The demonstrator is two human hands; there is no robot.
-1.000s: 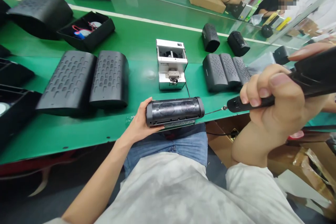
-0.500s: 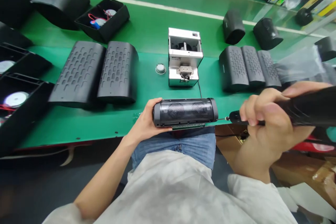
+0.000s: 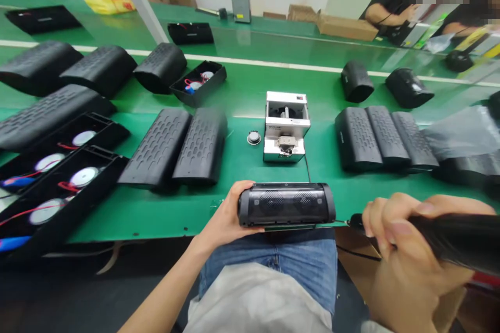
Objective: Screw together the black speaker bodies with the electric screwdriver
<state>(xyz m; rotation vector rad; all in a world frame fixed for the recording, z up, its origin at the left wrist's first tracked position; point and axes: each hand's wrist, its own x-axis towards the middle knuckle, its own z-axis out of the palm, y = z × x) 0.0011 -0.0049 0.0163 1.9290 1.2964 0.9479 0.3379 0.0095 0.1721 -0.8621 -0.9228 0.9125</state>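
Note:
My left hand (image 3: pixel 228 218) grips the left end of a black speaker (image 3: pixel 287 205), thumb on top and fingers beneath. The speaker lies sideways at the table's front edge, its two perforated round grilles showing through a glossy face. My right hand (image 3: pixel 406 244) is wrapped around a black electric screwdriver (image 3: pixel 461 237), held level from the right. Its thin bit points at the lower right corner of the speaker's end; whether it touches a screw there is too small to tell. Behind the speaker stands a white screw feeder machine (image 3: pixel 287 127), with a small round metal speaker driver (image 3: pixel 253 138) beside it.
Black textured speaker housings (image 3: pixel 156 148) stand at left, and more housings (image 3: pixel 359 138) at right. Open housings (image 3: pixel 84 177) with wired drivers lie far left. A clear plastic bag (image 3: pixel 463 130) rests at right. Across the table, a person (image 3: pixel 390 2) works near a cardboard box (image 3: pixel 346 26).
The view has tilted up, so the far table and wall now show and everything sits lower in the picture. Both hands keep their hold, with the screwdriver still at the speaker's right end.

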